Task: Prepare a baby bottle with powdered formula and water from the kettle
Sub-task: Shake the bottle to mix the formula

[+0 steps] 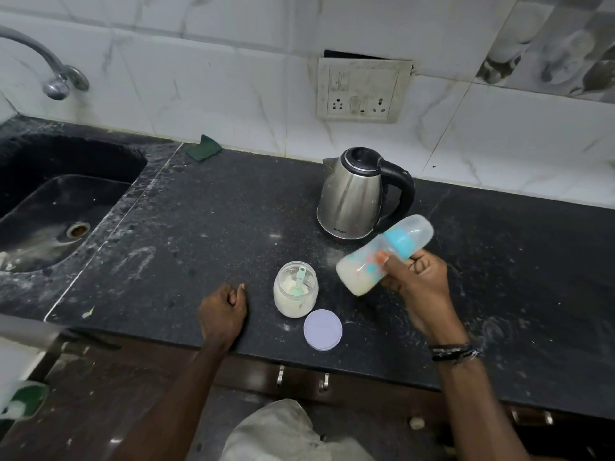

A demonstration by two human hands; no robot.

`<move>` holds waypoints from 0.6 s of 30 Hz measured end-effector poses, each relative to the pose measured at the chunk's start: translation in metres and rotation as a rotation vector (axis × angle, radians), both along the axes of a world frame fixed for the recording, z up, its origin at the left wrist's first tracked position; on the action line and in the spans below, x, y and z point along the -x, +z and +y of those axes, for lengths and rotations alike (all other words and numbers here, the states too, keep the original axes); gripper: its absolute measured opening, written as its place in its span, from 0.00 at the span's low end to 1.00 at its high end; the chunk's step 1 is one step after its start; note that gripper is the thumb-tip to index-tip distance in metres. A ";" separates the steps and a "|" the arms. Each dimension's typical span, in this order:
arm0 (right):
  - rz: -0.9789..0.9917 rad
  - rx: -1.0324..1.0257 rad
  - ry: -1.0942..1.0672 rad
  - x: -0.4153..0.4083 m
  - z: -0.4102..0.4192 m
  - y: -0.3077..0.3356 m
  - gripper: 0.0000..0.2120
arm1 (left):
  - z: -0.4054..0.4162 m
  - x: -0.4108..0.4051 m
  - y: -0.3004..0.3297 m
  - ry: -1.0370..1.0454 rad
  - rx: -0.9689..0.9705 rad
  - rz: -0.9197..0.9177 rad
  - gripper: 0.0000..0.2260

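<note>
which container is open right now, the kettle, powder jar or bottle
The powder jar: its purple lid lies beside it, scoop inside. The kettle lid is down, and the bottle is capped.

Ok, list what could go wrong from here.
1. The right hand holds the capped baby bottle tilted with milky liquid inside; a loose collar could leak onto the counter.
2. The formula jar stands open, scoop inside, its lid beside it, close to the bottle; a knock could spill powder.
</note>
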State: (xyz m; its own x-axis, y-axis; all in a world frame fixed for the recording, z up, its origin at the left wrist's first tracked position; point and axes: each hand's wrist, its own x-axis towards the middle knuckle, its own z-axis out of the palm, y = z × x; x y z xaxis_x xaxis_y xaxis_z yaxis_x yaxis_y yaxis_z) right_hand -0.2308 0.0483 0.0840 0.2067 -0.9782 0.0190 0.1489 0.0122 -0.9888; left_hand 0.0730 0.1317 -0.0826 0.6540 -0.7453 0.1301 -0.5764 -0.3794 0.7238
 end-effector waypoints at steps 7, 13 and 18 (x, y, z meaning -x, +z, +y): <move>0.068 0.009 0.081 -0.009 0.002 0.000 0.20 | -0.001 0.001 0.000 -0.030 -0.006 -0.065 0.20; 0.174 0.039 0.083 -0.009 0.000 -0.005 0.18 | 0.001 0.000 0.000 -0.027 -0.001 -0.025 0.20; 0.084 0.021 -0.005 -0.004 0.002 -0.003 0.20 | 0.003 0.000 0.001 -0.040 0.006 0.032 0.21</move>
State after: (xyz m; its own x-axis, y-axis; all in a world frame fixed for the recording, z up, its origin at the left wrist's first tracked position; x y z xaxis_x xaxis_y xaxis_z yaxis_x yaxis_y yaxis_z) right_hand -0.2268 0.0504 0.0812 0.2035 -0.9788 0.0227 0.0651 -0.0096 -0.9978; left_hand 0.0732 0.1344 -0.0819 0.6272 -0.7704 0.1142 -0.5677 -0.3519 0.7442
